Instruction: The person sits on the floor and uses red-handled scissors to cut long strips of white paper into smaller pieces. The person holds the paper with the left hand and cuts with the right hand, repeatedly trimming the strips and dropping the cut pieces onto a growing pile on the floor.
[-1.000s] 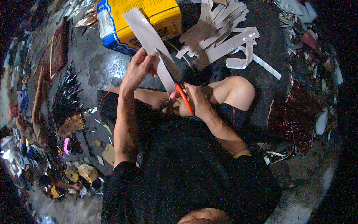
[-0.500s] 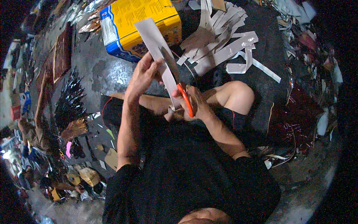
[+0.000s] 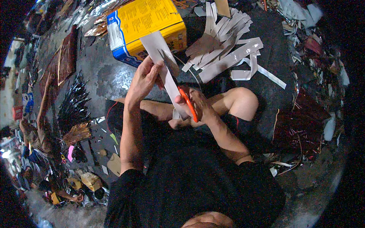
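A long grey-beige strip of thin, flexible sheet slants between my hands above my crossed legs. My left hand pinches it by the edge near its middle, thumb on top. Orange-handled scissors are gripped in my right hand; their dark blades lie along the strip and point away from me. Whether the blades are parted is hard to make out. The strip's near end hangs below the scissors, by my right hand. Its far end overlaps the front of a yellow and blue box.
Beyond my right hand, a pile of similar cut strips lies on the dark floor. A bundle of shiny black strips is at the left, with scraps around it. Dark red sheet material lies at the right. A person sits at far left.
The strip has slid toward me, so its far end is lower and more hangs below the scissors. Both hands keep their grips. The whole view has shifted slightly.
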Demonstrator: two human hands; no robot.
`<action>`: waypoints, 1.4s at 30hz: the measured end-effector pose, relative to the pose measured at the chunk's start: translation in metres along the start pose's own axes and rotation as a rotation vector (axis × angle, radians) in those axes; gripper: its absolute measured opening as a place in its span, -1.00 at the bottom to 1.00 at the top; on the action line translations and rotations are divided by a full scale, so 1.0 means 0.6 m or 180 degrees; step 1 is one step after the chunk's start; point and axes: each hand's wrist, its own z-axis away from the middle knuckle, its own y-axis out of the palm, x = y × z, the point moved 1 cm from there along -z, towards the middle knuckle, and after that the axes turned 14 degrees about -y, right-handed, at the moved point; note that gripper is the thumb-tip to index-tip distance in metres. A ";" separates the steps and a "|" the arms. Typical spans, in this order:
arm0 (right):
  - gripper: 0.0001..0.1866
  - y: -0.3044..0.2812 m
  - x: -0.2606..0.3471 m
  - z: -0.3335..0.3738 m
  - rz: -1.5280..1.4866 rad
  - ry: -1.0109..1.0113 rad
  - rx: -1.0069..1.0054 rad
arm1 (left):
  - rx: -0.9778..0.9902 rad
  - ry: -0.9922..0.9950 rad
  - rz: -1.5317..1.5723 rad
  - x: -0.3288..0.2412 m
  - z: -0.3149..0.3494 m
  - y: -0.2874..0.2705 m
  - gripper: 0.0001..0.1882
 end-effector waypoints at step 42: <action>-0.68 -0.163 0.103 -0.066 -0.0117 0.0332 -0.2355 | 0.0485 0.1743 0.0057 -0.147 0.007 0.196 -0.88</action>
